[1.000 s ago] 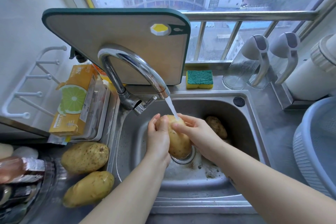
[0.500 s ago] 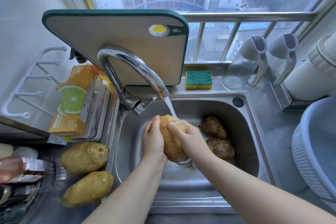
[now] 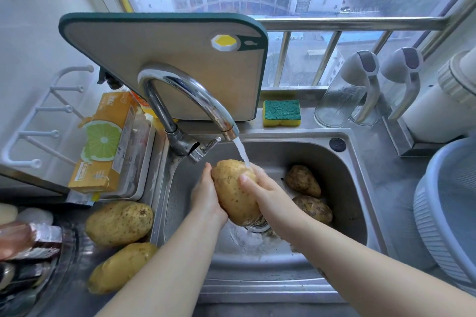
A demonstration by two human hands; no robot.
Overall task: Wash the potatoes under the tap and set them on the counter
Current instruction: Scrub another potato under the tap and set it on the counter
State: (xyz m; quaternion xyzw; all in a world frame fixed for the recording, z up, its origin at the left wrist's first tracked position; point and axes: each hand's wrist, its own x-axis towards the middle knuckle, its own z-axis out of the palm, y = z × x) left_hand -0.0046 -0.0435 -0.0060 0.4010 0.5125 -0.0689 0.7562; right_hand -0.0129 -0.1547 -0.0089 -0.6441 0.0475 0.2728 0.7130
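L hand [image 3: 206, 199] & R hand [image 3: 269, 197] both wrapped round potato [image 3: 233, 194], held over sink [image 3: 283, 134]. Stream [image 3: 242, 152] lands on top end, just beyond R fingertips [image 3: 244, 178]. To be rotated w/ fingers so lower end (below palms, prob. unrinsed) gets rubbed; grip kept firm.

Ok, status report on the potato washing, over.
Hands: left hand and right hand both grip one potato under the running tap. Two pale potatoes lie left of the sink; two dirty potatoes inside it. Nothing in the way.
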